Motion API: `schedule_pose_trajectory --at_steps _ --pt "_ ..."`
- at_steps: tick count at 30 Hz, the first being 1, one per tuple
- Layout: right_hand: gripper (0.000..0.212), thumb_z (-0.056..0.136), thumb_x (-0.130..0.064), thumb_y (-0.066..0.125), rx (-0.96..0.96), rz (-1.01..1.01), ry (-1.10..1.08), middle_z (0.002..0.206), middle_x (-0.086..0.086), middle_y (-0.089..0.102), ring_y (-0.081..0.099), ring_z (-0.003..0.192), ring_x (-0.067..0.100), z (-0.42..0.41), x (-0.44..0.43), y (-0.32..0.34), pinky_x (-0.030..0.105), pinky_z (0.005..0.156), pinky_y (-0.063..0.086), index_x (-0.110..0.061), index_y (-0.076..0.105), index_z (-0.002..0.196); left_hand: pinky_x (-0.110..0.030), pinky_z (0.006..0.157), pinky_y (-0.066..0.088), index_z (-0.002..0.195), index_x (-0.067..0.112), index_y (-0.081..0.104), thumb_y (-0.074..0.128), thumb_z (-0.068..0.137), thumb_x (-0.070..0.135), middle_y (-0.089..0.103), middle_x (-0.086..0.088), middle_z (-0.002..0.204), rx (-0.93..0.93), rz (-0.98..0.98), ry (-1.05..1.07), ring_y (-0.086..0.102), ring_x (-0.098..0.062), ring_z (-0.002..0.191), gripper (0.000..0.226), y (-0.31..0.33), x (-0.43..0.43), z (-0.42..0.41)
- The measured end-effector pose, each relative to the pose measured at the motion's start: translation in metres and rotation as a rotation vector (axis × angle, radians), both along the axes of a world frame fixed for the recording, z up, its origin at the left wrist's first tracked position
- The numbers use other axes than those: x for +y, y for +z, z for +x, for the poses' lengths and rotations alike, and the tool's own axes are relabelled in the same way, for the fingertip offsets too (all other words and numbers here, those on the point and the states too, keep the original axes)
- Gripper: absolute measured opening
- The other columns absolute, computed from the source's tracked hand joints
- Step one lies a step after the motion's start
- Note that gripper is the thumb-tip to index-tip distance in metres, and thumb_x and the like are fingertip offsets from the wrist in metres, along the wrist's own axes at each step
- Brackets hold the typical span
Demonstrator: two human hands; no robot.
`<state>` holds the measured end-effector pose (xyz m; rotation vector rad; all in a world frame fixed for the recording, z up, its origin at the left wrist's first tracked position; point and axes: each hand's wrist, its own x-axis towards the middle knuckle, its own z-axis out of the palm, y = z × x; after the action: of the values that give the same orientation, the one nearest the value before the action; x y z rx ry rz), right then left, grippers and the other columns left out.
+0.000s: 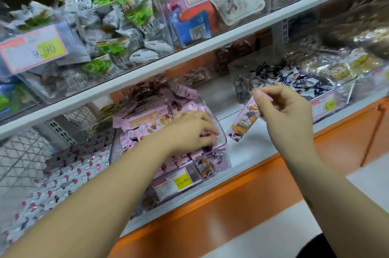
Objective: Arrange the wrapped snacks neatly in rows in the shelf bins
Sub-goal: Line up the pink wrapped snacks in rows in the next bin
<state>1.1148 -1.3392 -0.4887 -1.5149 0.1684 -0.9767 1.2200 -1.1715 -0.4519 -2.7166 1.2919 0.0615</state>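
Two hands are busy at the lower shelf (250, 150). The left hand (189, 129) reaches into a clear bin (223, 138) heaped with pink wrapped snacks (143, 123), its fingers bent down onto the packets near the front rim; from here I cannot tell whether they actually grip one. The right hand (284, 108) pinches a single pink packet (244, 123) by its top edge between thumb and fingertips, so that it hangs tilted in the air just to the right of the bin, above the white shelf. A yellow price tag (184, 181) sits on the bin's front. Further right stands another bin of dark-and-white sweets (299, 83), and the shelf above carries green-and-white packets (109, 32).
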Motion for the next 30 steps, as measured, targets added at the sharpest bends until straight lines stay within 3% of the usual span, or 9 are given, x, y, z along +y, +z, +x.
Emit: schedule_pose_trajectory --at_steps 7,10,14,18,21,23,26,30 --pt "0.009 0.09 -0.024 0.062 0.009 0.025 0.001 0.076 -0.01 0.062 0.058 0.075 0.01 0.005 0.0 0.001 0.042 0.079 0.054 -0.029 0.064 0.083 -0.037 0.104 0.024 0.11 0.041 0.066 0.071 0.08 0.038 0.036 0.009 0.115 0.096 0.04 0.025 0.031 -0.016 0.112 0.031 0.0 -0.01 0.003" --pt "0.01 0.09 -0.024 0.062 0.02 0.018 0.002 0.076 -0.009 0.061 0.058 0.074 0.01 0.005 0.002 0.001 0.042 0.078 0.054 -0.029 0.064 0.082 -0.036 0.098 0.027 0.105 0.039 0.067 0.073 0.076 0.041 0.04 0.006 0.116 0.065 0.032 0.021 0.032 -0.016 0.109 0.029 -0.002 -0.013 0.003" --pt "0.009 0.09 -0.023 0.062 0.032 0.017 0.008 0.077 -0.008 0.062 0.058 0.074 0.011 0.006 0.004 0.002 0.04 0.076 0.053 -0.028 0.065 0.082 -0.042 0.106 0.023 0.084 0.034 0.065 0.065 0.083 0.036 0.048 0.005 0.111 0.0 -0.062 -0.025 0.038 -0.018 0.106 0.002 -0.009 -0.008 0.004" --pt "0.007 0.091 -0.023 0.061 0.011 0.021 -0.008 0.079 -0.005 0.062 0.057 0.073 0.012 0.006 0.004 0.002 0.029 0.071 0.049 -0.022 0.065 0.085 -0.045 0.111 0.02 0.076 0.033 0.048 0.054 0.09 0.031 0.06 0.01 0.105 -0.014 -0.166 -0.026 0.044 -0.013 0.106 0.015 -0.011 0.005 0.009" --pt "0.007 0.09 -0.022 0.062 0.01 0.02 -0.008 0.079 -0.002 0.063 0.057 0.073 0.012 0.006 0.005 0.003 0.033 0.073 0.052 -0.021 0.066 0.085 -0.04 0.111 0.021 0.073 0.032 0.036 0.049 0.094 0.032 0.061 0.009 0.098 -0.064 -0.202 0.042 0.044 -0.014 0.101 0.025 -0.008 0.021 0.013" --pt "0.007 0.09 -0.023 0.062 0.011 0.011 -0.01 0.079 -0.003 0.063 0.058 0.074 0.013 0.006 0.006 0.003 0.034 0.074 0.052 -0.023 0.065 0.084 -0.036 0.109 0.021 0.078 0.031 0.039 0.047 0.096 0.033 0.062 0.005 0.102 -0.102 -0.239 0.074 0.045 -0.016 0.105 0.02 -0.004 0.03 0.016" --pt "0.007 0.09 -0.023 0.062 -0.009 0.035 -0.009 0.077 -0.005 0.062 0.057 0.072 0.009 0.006 0.008 0.005 0.034 0.075 0.053 -0.021 0.065 0.085 -0.034 0.103 0.024 0.086 0.026 0.042 0.047 0.097 0.032 0.06 0.005 0.1 -0.127 -0.323 0.095 0.044 -0.015 0.101 0.013 0.001 0.037 0.017" --pt "0.007 0.091 -0.02 0.061 -0.064 0.075 0.011 0.074 -0.006 0.06 0.055 0.066 0.003 0.006 0.012 0.007 0.025 0.067 0.052 -0.018 0.064 0.086 -0.032 0.081 0.033 0.086 0.025 0.042 0.047 0.097 0.028 0.061 0.005 0.095 -0.093 -0.454 0.127 0.047 -0.018 0.093 0.012 0.007 0.044 0.013"
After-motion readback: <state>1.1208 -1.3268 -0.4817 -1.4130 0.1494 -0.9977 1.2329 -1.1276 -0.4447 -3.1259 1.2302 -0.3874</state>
